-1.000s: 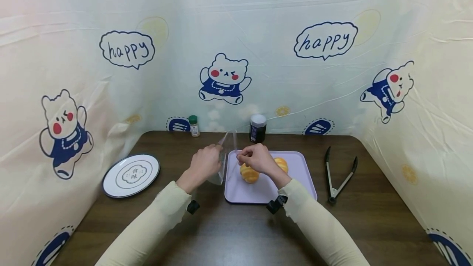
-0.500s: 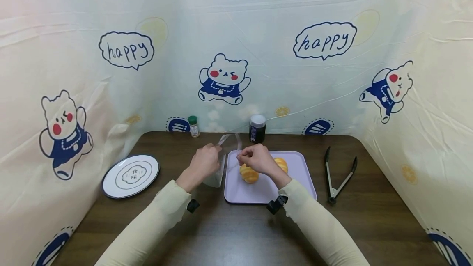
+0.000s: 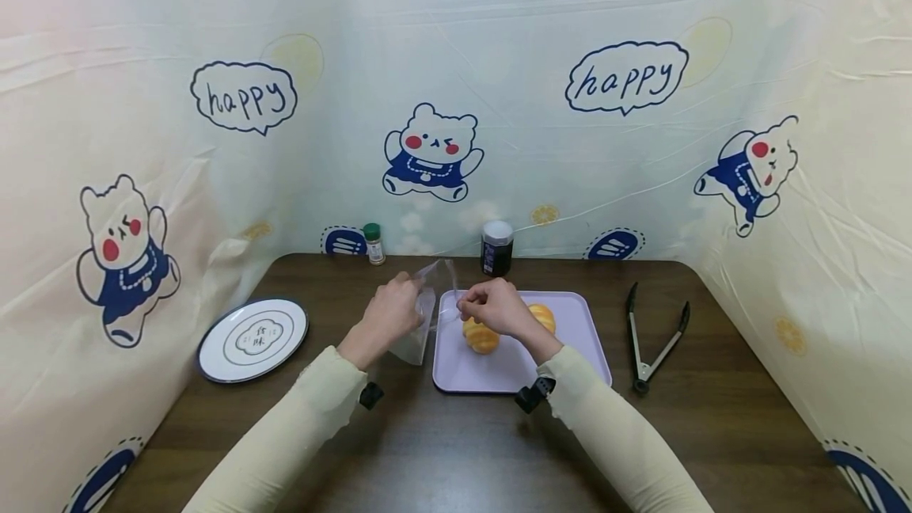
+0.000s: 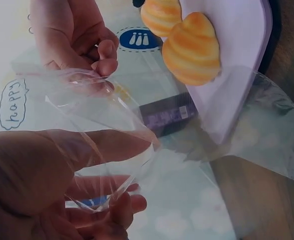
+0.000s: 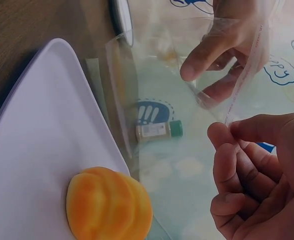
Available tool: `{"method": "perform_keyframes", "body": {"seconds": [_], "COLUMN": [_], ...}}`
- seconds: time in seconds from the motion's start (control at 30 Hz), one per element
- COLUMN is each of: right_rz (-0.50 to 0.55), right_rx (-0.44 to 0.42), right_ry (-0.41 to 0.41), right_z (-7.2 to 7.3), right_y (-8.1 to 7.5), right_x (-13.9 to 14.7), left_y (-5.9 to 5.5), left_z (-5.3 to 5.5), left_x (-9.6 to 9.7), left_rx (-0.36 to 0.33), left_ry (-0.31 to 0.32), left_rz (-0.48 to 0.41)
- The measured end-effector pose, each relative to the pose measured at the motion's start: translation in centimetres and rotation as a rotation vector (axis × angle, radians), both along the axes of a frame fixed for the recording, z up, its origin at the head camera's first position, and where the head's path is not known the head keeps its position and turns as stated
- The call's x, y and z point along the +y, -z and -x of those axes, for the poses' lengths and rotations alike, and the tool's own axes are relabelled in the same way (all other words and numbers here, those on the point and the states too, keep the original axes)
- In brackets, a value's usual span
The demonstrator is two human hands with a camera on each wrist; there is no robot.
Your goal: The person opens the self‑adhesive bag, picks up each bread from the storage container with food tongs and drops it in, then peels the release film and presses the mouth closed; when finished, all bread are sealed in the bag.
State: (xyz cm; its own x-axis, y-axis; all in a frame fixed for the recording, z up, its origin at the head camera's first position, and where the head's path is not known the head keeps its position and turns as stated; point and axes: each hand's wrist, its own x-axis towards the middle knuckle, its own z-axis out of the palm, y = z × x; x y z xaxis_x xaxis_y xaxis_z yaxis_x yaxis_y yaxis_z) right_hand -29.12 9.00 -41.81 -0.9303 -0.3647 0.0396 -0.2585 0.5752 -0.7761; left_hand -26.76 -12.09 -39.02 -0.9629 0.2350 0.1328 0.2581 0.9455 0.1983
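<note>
A clear plastic bag point(image 5: 157, 75) with a printed strip along its mouth is stretched between the two hands, over the left edge of the lilac tray point(image 3: 456, 374). My right hand point(image 3: 499, 305) pinches the strip between thumb and forefinger, its other fingers curled. In the bag's mouth is my left hand point(image 3: 390, 313), thumb and fingers spread apart against the film point(image 4: 111, 145); whether they are inside or behind it is hard to tell. Two striped golden bread rolls, a near roll point(image 3: 480, 336) and a far roll point(image 3: 543, 317), lie on the tray, partly covered by my right hand in the head view.
A round white plate point(image 3: 252, 339) with a dark rim lies at the left. Black-tipped tongs point(image 3: 643, 370) lie spread at the right. Along the back stand a green-capped shaker point(image 3: 374, 244) and a dark jar point(image 3: 496, 249) with a white lid. A printed curtain point(image 3: 456, 46) surrounds the table.
My left hand has shifted slightly left, and the bag's film has changed shape between the hands. My right hand has stayed in nearly the same place. Tray, rolls, plate and tongs have not moved.
</note>
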Motion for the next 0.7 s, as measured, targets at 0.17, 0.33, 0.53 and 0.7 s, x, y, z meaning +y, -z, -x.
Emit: {"method": "perform_keyframes", "body": {"seconds": [0.17, 0.33, 0.53, 0.7], "right_rz": [0.014, 0.016, 0.025, 0.018], "right_rx": [-0.008, -0.010, -0.011, -0.017], "right_ry": [0.005, 0.004, -0.030, -0.034], "right_z": [0.0, -0.1, -0.1, 0.0], "right_y": [0.0, 0.0, 0.2, 0.3], "right_x": [0.2, 0.1, -0.2, 0.0], "left_y": [-0.2, -0.3, -0.6, -1.4], "left_z": [-0.1, -0.3, -0.6, -1.3], "left_x": [-0.1, -0.4, -1.3, -1.9], "left_rx": [-0.022, 0.028, 0.207, 0.315], "left_ry": [-0.011, -0.025, -0.050, -0.095], "left_rz": [-0.012, -0.008, 0.114, 0.223]}}
